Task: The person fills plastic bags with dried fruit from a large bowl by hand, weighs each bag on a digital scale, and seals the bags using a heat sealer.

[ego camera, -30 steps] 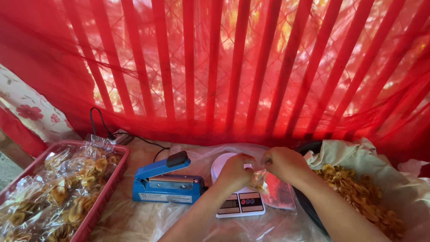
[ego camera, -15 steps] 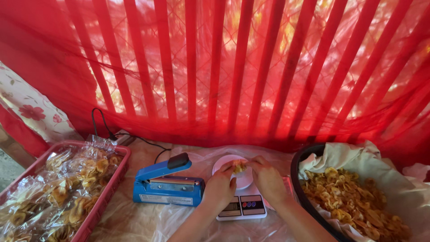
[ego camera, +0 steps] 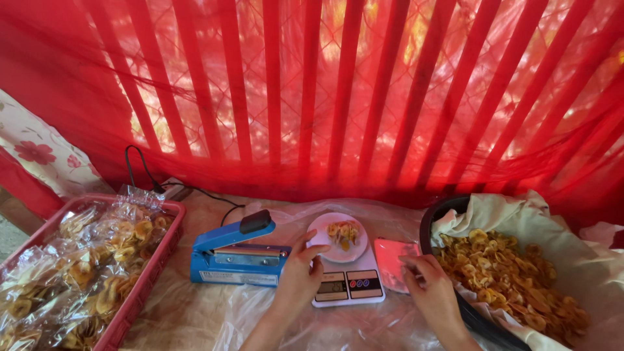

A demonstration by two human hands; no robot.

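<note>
My left hand (ego camera: pixel 300 276) touches the edge of the white scale (ego camera: pixel 344 276), grip loose and holding nothing; its pan carries a small bag of chips (ego camera: pixel 343 234). My right hand (ego camera: pixel 430 291) rests empty beside the chip-filled basin (ego camera: pixel 437 214), by a flat pink packet (ego camera: pixel 394 259). I judge weighing is underway, the blue sealer (ego camera: pixel 237 257) close at left.

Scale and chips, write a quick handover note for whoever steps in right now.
Left hand: empty, open, fingertips at the edge of the white plate on the scale.
Right hand: empty, resting by the pink packet, beside the lined basin of chips.
Done: a small portion of chips sits on the plate; filled bags lie in the red tray.
Left: that portion is unbagged; the blue sealer is untouched.
</note>
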